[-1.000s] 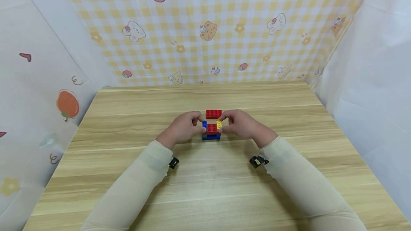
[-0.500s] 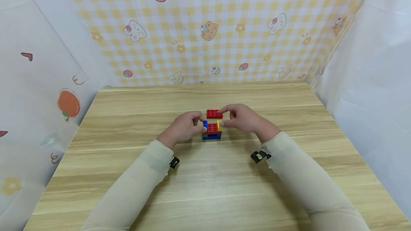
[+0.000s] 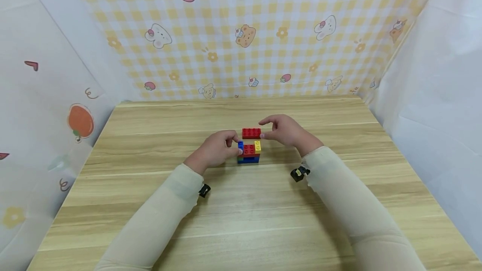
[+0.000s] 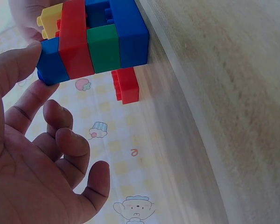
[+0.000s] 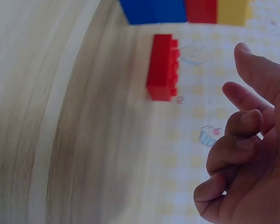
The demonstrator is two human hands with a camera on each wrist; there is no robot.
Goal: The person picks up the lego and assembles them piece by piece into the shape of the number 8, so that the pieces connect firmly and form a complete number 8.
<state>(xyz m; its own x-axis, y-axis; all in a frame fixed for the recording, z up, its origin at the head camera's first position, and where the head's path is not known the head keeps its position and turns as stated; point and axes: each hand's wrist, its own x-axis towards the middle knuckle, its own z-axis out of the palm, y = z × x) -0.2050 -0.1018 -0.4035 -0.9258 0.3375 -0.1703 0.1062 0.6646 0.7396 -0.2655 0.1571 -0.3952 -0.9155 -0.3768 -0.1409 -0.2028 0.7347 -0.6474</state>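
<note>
A small stack of toy building bricks stands on the table. Its long blue brick [image 4: 130, 35] forms the base, with a green brick [image 4: 103, 48] above at the left end and a red brick [image 3: 249, 150] across. On top sit a small blue brick [image 3: 240, 145] at the left and a small yellow brick [image 3: 257, 147] at the right. My left hand [image 3: 215, 149] pinches that small blue brick between thumb and forefinger. Behind the stack lies a loose red brick [image 3: 251, 133]. Just right of it is my right hand [image 3: 285, 131], thumb and forefinger spread, holding nothing.
The wood-grain table [image 3: 241, 221] reaches back to a yellow-checked cloth [image 3: 211, 20] with cartoon prints. White sheets hang at the left [image 3: 45, 95] and right [image 3: 437, 95]. A black strap piece [image 3: 300, 173] shows at the right cuff.
My right hand has let go of the yellow brick and moved back, away from me, to beside the loose red brick. The left hand keeps its pinch in the same place.
</note>
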